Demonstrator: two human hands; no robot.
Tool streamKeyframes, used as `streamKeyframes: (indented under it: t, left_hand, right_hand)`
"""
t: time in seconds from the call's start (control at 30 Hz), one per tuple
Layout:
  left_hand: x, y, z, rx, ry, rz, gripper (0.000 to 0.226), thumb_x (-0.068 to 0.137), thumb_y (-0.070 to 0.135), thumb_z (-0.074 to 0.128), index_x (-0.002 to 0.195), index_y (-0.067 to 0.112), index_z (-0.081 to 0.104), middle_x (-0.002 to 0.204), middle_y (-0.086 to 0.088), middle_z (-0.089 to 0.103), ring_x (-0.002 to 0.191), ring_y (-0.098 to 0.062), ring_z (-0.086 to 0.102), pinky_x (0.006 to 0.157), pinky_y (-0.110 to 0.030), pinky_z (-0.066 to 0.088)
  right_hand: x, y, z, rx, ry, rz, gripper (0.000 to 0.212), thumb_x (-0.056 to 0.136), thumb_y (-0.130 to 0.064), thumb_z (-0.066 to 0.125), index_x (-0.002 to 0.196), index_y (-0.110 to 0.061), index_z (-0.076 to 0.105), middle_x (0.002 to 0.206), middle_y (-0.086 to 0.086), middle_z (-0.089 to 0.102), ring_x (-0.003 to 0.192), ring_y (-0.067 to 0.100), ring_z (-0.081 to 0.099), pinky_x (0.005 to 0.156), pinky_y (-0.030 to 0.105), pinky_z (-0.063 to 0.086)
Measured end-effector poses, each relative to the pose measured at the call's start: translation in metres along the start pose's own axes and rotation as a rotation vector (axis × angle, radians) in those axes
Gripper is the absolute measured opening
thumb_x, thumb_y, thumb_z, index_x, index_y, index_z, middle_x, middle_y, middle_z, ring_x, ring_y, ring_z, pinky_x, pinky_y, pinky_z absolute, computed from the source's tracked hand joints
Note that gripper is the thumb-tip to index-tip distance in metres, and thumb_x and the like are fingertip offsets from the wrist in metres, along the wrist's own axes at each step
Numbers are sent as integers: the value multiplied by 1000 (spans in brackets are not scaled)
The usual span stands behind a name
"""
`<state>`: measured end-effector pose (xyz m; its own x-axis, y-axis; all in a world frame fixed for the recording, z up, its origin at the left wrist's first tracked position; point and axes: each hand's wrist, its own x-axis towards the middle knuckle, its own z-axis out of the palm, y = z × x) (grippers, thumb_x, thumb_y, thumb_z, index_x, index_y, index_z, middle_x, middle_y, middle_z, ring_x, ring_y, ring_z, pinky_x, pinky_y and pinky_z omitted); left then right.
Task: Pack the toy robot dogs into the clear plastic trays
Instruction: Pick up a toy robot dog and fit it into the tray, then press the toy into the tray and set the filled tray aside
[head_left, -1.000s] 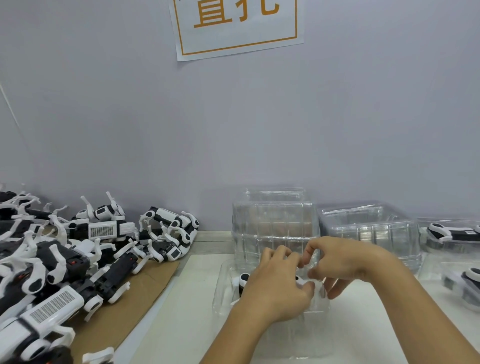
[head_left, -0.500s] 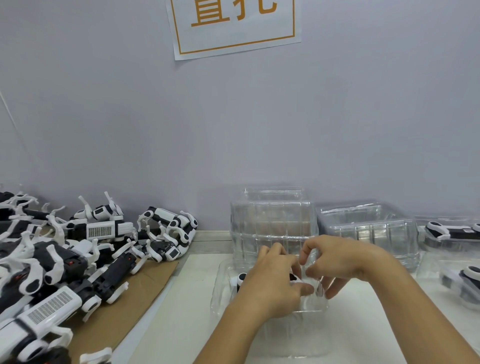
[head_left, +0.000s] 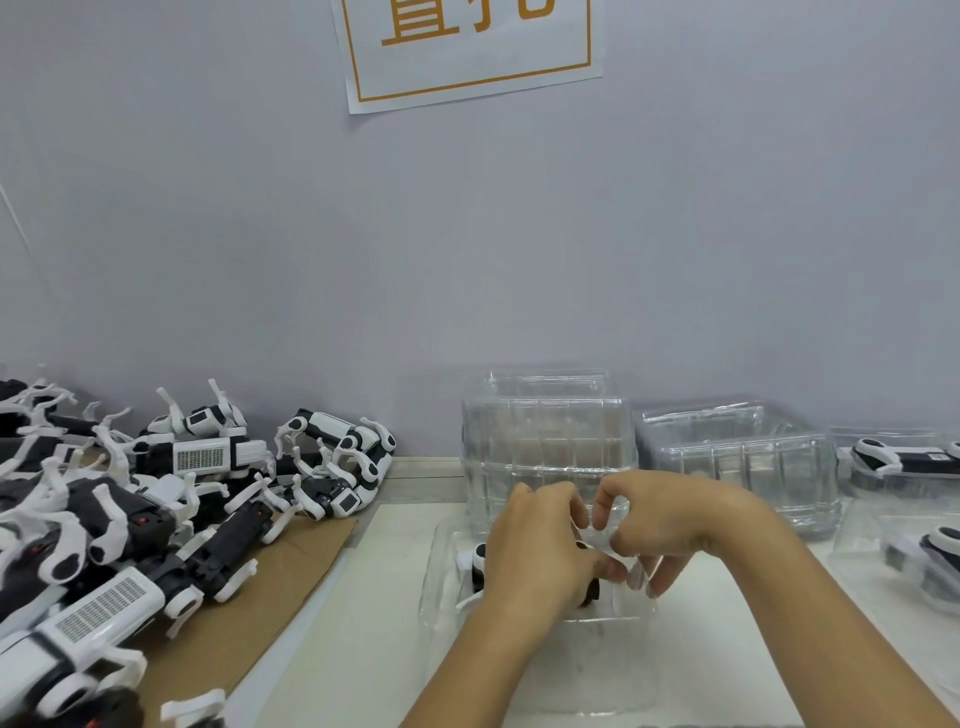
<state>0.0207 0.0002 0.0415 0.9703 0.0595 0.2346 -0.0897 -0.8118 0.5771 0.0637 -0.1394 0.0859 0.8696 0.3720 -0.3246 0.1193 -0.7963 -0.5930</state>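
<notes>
Barely shifted since before, both hands stay curled over the toy dog (head_left: 478, 564) in the clear tray (head_left: 441, 597): left hand (head_left: 540, 556) grips it, right hand (head_left: 660, 525) pinches it.

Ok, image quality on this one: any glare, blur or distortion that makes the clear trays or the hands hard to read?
Head view: even, soft light with faint shadows. Wide-angle bend curves the table edge. The clear tray nearly vanishes against the white surface. The left hand and right hand hide most of the toy robot dog; the fingertips are slightly soft.

hands (head_left: 597, 545) on toy dog (head_left: 475, 558), clear tray (head_left: 436, 597)
</notes>
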Motion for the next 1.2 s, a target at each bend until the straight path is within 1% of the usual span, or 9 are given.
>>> streamKeyframes:
  t: [0.13,0.27,0.33,0.43,0.53,0.63,0.8,1.07,1.2]
  left_hand:
    - [3,-9,-11,-5,-102,93,40,65,53,87,83,34,58,101,12,51,93,-7,52,74,-22,43]
    - [6,-28,-27,16,-170,197,34,68,61,82,86,39,64,112,17,50,114,-2,45,99,-27,40]
    - [8,-39,-37,24,-198,189,36,66,66,80,88,40,68,121,21,48,123,1,40,108,-28,35]
    - [7,-48,-54,82,-326,122,43,54,75,78,87,50,67,140,23,43,138,-6,34,116,-42,31]
    - [2,-49,-63,107,-422,76,63,41,79,75,98,55,64,149,28,35,143,-9,30,118,-45,29]
    - [0,-43,-64,220,-492,68,81,35,82,73,108,51,55,147,28,34,138,-10,30,119,-43,26]
    - [-3,-34,-53,324,-530,101,73,53,74,79,106,41,41,131,23,37,124,-10,30,118,-45,15]
    - [-4,-32,-52,316,-490,110,68,60,72,79,106,38,43,126,17,42,116,-14,33,112,-44,26]
    - [-4,-33,-50,291,-461,108,66,59,74,78,104,39,44,125,18,43,113,-13,31,108,-40,28]
  right_hand:
    - [-1,0,-1,21,-15,3,30,89,1,54,107,-23,55,92,11,69,77,23,76,68,33,63]
    - [-1,0,-1,32,-17,12,29,90,-1,52,109,-22,56,98,11,67,77,23,76,70,35,63]
    - [-2,1,-1,38,-11,14,29,90,-1,52,109,-22,56,101,11,66,77,23,76,70,35,63]
    - [-4,1,-1,48,-4,18,27,90,-1,52,108,-21,57,100,12,66,78,24,76,69,35,63]
    - [-5,0,-1,50,-2,18,27,91,0,52,106,-22,57,99,13,66,78,24,76,67,33,63]
    - [-6,0,-2,42,-6,17,26,91,-1,52,106,-21,57,101,13,66,78,24,76,67,34,63]
    - [-9,-3,0,15,4,16,26,90,-3,49,105,-22,57,101,11,64,79,24,76,68,34,63]
    - [-15,-8,-2,-77,44,20,17,93,-13,52,104,-25,58,102,2,62,82,16,73,68,29,62]
    - [-14,-15,-3,-260,176,-89,10,92,-25,60,94,-34,59,97,-13,56,86,9,61,63,18,46]
